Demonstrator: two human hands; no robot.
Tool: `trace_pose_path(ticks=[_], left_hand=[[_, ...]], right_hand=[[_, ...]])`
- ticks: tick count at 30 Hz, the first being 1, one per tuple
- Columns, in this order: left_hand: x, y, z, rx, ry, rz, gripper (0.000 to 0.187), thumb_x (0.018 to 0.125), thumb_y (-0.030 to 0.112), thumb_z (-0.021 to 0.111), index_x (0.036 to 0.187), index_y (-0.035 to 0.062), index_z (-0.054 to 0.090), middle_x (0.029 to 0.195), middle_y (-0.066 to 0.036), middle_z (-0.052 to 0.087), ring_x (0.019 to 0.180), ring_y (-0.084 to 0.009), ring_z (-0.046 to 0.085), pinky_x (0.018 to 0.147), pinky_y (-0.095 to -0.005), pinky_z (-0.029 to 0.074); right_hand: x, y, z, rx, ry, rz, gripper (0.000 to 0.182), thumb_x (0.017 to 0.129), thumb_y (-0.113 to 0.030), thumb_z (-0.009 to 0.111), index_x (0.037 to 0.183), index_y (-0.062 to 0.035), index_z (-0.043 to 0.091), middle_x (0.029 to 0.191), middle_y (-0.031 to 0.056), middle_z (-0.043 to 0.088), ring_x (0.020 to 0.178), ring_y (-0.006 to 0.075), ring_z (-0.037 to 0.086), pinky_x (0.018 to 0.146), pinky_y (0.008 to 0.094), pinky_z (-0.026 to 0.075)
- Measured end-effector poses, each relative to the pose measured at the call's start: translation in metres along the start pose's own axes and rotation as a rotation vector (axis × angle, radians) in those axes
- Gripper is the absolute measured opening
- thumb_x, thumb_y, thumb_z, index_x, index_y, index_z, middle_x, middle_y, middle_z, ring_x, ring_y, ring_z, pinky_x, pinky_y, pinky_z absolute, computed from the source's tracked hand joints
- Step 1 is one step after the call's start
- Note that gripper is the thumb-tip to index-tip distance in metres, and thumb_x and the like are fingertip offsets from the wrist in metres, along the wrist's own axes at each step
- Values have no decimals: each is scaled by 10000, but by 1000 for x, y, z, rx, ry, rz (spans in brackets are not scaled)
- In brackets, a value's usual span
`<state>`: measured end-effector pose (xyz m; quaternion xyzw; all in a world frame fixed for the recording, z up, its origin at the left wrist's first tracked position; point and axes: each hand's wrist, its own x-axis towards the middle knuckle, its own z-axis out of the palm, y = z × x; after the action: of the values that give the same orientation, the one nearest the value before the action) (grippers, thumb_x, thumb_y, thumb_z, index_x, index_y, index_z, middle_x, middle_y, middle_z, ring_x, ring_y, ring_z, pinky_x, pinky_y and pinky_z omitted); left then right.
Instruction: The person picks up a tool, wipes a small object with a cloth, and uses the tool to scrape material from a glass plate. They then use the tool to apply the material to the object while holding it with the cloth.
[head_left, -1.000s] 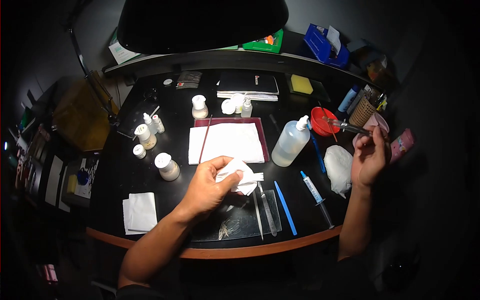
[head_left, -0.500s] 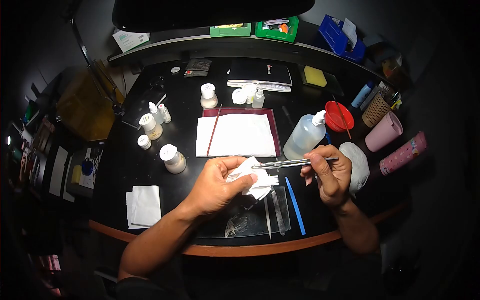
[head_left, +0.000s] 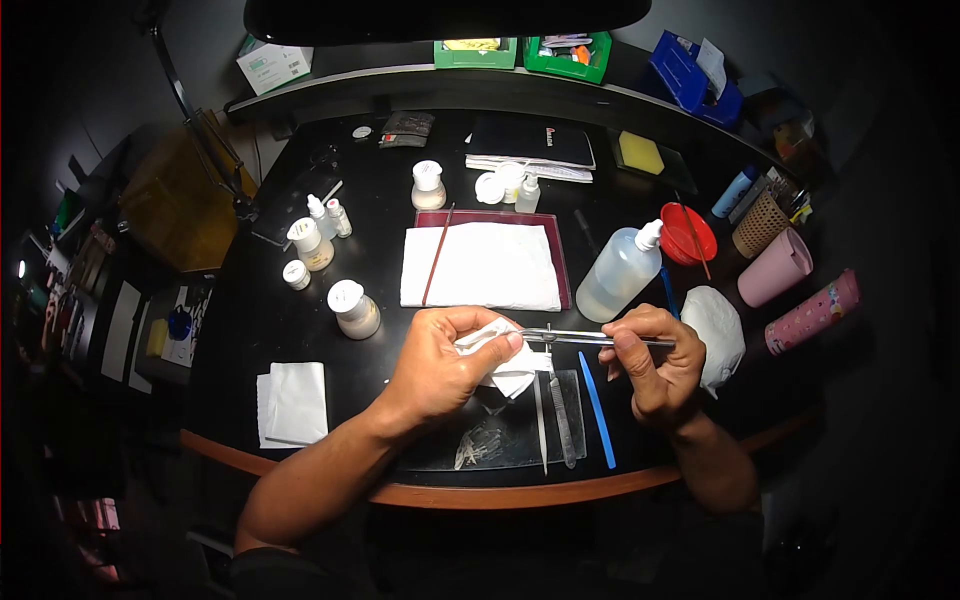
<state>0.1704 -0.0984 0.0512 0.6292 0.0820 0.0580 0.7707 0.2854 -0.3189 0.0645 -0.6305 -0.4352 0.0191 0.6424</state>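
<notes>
My left hand (head_left: 437, 365) is closed on a folded white tissue (head_left: 515, 380), its thumb pressing the tissue over the tip of metal tweezers (head_left: 575, 337). That tip is hidden in the paper. The tweezers' other end sits in the closed fingers of my right hand (head_left: 655, 362). Below the hands lies a dark glass slab (head_left: 420, 458) with a pale smear on it. A thin pale stick (head_left: 542, 430), a metal instrument (head_left: 563, 425) and a blue flat stick (head_left: 597, 410) rest at its right side.
A white pad with a red-brown brush (head_left: 436, 260) lies ahead. A squeeze bottle (head_left: 620, 275), a red bowl (head_left: 680, 250) and a crumpled white lump (head_left: 715, 330) stand right. Several powder jars (head_left: 353, 312) and folded tissue (head_left: 298, 400) are left. The desk's wooden edge (head_left: 480, 495) is near me.
My left thumb now presses the tissue closer around the tweezers' tip, which showed more before. The view has shifted slightly. Both hands keep their hold.
</notes>
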Motion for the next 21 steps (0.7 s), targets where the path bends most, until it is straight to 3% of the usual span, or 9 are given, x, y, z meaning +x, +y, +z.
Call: trace_pose_path(ticks=[5,8,13,15,21], left_hand=[[0,11,-2,85,39,66,116,901,60,735,947,-46,751,795,-62,725,675,-58,624,605,-203,472],[0,9,-3,175,71,115,121,893,49,736,954,-53,759,785,-66,730,659,-60,629,588,-200,476],[-1,5,4,273,57,181,124,879,47,744,965,-39,769,778,-66,734,671,-52,634,597,-193,489],[-1,10,6,257,42,92,144,881,56,751,984,-44,763,789,-67,734,672,-53,634,598,-194,491],[3,8,5,133,39,82,225,885,92,776,1048,-55,723,818,-69,729,670,-58,635,592,-198,494]], right_hand=[[4,-10,-4,-143,-88,1,77,916,-24,692,938,42,724,775,120,724,680,119,692,603,225,529],[6,-16,-9,-188,-168,160,98,897,-28,714,935,59,738,809,134,744,717,146,717,639,250,551],[6,-15,-1,-287,-306,148,134,879,-45,716,956,64,734,793,174,735,690,205,721,620,287,545],[4,-11,2,-335,-327,124,147,883,-64,700,951,61,732,789,210,721,675,237,720,600,308,532],[7,-18,0,-240,-312,269,165,916,-91,671,930,65,726,698,142,700,602,121,647,547,277,475]])
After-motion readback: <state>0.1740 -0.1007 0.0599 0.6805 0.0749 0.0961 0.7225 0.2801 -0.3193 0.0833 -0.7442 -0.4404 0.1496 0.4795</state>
